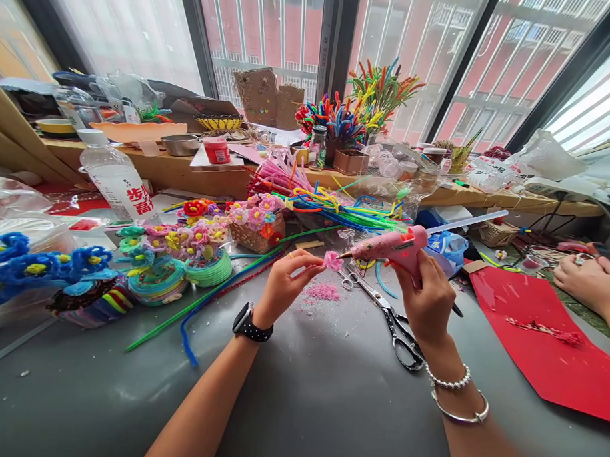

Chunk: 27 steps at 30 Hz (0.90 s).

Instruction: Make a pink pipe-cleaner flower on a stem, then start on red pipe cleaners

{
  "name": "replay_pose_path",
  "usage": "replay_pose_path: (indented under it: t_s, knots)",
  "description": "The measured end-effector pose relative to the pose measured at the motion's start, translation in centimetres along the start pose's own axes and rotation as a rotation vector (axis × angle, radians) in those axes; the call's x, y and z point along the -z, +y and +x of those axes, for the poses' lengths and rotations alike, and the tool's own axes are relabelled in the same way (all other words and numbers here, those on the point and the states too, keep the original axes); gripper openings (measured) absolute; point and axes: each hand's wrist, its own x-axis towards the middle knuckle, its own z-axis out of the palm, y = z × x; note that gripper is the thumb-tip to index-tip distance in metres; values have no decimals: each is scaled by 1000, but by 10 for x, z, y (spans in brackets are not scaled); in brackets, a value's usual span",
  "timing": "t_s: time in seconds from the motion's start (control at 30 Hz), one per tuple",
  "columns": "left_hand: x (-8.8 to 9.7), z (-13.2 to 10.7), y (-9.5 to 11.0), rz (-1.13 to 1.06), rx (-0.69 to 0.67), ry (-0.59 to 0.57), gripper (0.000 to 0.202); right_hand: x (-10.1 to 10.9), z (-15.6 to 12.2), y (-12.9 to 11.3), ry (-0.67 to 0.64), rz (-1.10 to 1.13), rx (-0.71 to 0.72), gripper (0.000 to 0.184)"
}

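Between the left hand [286, 284] and the right hand [429, 296], a fluffy pink piece [332, 260].

The left thumb and fingers pinch this small, ruffled, fuzzy tuft by its edge; the right hand grips a smooth plastic glue gun [390, 249], its tapered nozzle at or just beside the fluff. Below the left fingertips lie crumbly pink clippings [324, 292]; beside the right hand, metal scissors [392, 318] with looped black handles.

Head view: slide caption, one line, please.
Left hand pinches a small pink piece by the tip of a pink glue gun in the right hand, pink clippings on the grey table.
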Motion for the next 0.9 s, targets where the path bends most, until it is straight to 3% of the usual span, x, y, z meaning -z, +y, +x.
replay_pose_path:
  t_s: [0.9]
  knots:
    - [0,0,-3,-40,30,1,9,2,1,-2,-28,-25,91,35]
